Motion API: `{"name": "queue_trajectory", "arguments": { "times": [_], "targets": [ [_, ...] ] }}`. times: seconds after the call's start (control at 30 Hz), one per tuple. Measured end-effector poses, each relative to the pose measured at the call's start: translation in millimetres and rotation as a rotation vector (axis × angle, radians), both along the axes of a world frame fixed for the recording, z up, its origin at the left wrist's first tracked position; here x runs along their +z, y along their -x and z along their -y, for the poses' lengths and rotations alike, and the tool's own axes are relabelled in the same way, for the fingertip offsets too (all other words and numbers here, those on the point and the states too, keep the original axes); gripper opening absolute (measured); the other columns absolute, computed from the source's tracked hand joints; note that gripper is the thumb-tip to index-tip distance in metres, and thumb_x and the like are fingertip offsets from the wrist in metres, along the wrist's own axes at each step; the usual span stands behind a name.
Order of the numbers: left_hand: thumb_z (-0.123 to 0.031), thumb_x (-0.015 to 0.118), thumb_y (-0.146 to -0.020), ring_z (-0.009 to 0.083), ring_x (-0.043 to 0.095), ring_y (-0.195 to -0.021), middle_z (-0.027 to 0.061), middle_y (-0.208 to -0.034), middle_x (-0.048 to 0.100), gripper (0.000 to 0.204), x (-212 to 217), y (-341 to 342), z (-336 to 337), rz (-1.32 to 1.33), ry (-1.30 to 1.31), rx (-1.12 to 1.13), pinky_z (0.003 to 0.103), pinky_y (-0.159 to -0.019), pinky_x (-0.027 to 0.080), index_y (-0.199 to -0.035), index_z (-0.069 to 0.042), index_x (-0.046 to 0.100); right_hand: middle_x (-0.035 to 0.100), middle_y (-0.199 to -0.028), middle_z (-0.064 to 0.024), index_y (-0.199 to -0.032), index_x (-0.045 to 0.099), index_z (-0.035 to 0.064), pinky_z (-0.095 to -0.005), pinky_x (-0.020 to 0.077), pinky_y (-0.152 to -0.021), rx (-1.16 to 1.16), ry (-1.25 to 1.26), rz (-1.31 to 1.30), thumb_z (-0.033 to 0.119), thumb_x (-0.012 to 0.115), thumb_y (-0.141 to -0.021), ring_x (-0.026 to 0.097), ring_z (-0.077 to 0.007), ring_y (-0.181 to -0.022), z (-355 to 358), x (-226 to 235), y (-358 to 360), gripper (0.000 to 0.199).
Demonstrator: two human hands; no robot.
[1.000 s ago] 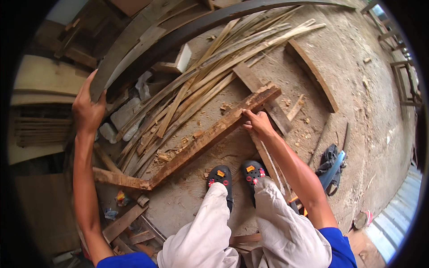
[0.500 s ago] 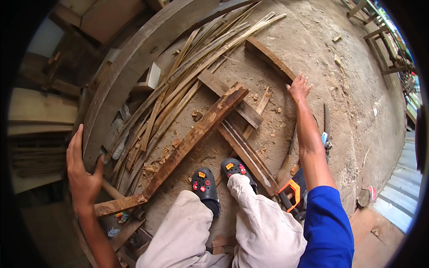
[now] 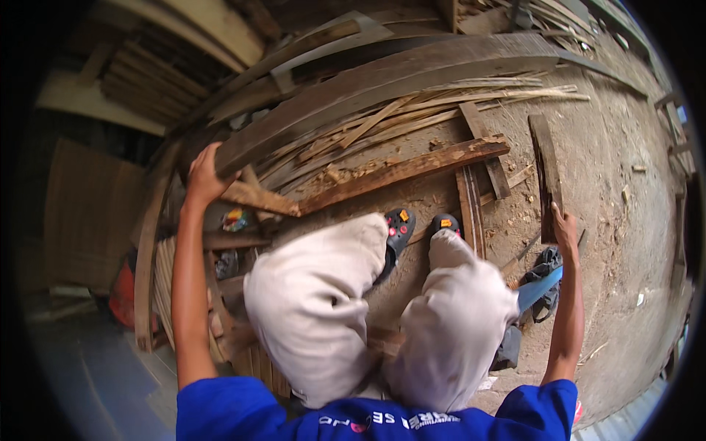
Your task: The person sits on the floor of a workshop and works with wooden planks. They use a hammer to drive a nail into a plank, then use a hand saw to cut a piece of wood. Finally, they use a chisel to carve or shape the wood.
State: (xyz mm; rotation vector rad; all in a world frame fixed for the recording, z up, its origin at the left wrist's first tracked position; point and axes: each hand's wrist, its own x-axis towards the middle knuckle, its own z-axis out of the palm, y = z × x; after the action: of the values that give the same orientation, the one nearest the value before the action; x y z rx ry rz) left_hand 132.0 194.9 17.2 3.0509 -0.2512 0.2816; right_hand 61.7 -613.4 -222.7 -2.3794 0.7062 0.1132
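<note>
My left hand (image 3: 204, 176) grips the near left end of a long, thick wooden beam (image 3: 382, 82), its thumb on the beam's inner side. On the right, my right hand (image 3: 565, 226) is closed on the lower end of a short dark wooden board (image 3: 544, 165). Between my hands a rough brown timber (image 3: 412, 170) lies slantwise, its right end over a flat board (image 3: 487, 154). A grooved piece of wood (image 3: 470, 209) runs from under that timber toward my feet.
Thin wood strips (image 3: 412, 110) lie in a pile along the beam. My dark clogs (image 3: 399, 229) stand on the dirt floor among wood chips. Black straps and a light-blue item (image 3: 540, 287) lie beside my right forearm. Stacked lumber (image 3: 154, 81) fills the far left.
My view has turned and leaned left. My right hand, earlier spread at the dark board's end, has closed on it. My left hand has gone from open beside the beam to gripping its end.
</note>
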Motion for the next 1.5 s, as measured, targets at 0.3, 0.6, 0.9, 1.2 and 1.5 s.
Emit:
{"name": "queue_trajectory", "arguments": {
  "times": [0.3, 0.6, 0.9, 1.2, 1.5],
  "targets": [
    [-0.020, 0.084, -0.068, 0.0337, 0.054, -0.126, 0.0130, -0.127, 0.061, 0.072, -12.5, 16.2, -12.4, 0.009, -0.041, 0.036, 0.049, -0.102, 0.042, -0.132, -0.010, 0.052, 0.055, -0.057, -0.0011, -0.073, 0.070, 0.0000, -0.0358, 0.0367, -0.051, 0.581, 0.124, -0.336, 0.059, 0.068, -0.091, 0.049, -0.0107, -0.054, -106.6, 259.7, 28.7, 0.061],
    [-0.013, 0.073, -0.069, 0.0333, 0.057, -0.123, 0.0131, -0.123, 0.064, 0.064, 62.7, 16.3, 41.2, 0.066, -0.113, -0.022, 0.051, -0.099, 0.043, -0.130, -0.008, 0.054, 0.075, -0.096, -0.0160, -0.112, 0.076, 0.0017, -0.0402, 0.0557, -0.082, 0.892, -0.018, -0.665, 0.077, 0.067, -0.080, 0.072, -0.0284, -0.088, -317.3, 194.1, 71.1, 0.082],
    [-0.012, 0.068, -0.070, 0.0316, 0.060, -0.120, 0.0105, -0.117, 0.066, 0.058, 71.4, 30.2, 52.7, 0.086, -0.114, 0.012, 0.051, -0.098, 0.044, -0.127, -0.009, 0.057, 0.073, -0.090, -0.0277, -0.097, 0.072, -0.0077, -0.0447, 0.0560, -0.076, 0.622, -0.258, -0.434, 0.066, 0.070, -0.084, 0.073, -0.0373, -0.089, -481.7, -12.7, 197.7, 0.074],
    [-0.009, 0.069, -0.070, 0.0309, 0.059, -0.119, 0.0108, -0.116, 0.065, 0.049, 50.5, 28.0, 33.8, 0.002, -0.076, 0.003, 0.051, -0.098, 0.044, -0.117, -0.007, 0.056, 0.069, -0.100, -0.0317, -0.110, 0.064, -0.0101, -0.0525, 0.0540, -0.082, 0.681, -0.221, -0.385, 0.043, 0.070, -0.091, 0.067, -0.0499, -0.095, -593.5, -113.3, 130.9, 0.057],
    [-0.013, 0.077, -0.070, 0.0301, 0.057, -0.122, 0.0099, -0.120, 0.064, 0.064, 22.2, 53.8, 24.2, 0.017, -0.021, -0.004, 0.050, -0.099, 0.041, -0.129, -0.007, 0.054, 0.071, -0.098, -0.0298, -0.103, 0.072, -0.0058, -0.0491, 0.0547, -0.087, 0.979, 0.018, -0.315, 0.047, 0.070, -0.088, 0.069, -0.0444, -0.097, -443.7, -78.2, 80.1, 0.055]
  ]
}}
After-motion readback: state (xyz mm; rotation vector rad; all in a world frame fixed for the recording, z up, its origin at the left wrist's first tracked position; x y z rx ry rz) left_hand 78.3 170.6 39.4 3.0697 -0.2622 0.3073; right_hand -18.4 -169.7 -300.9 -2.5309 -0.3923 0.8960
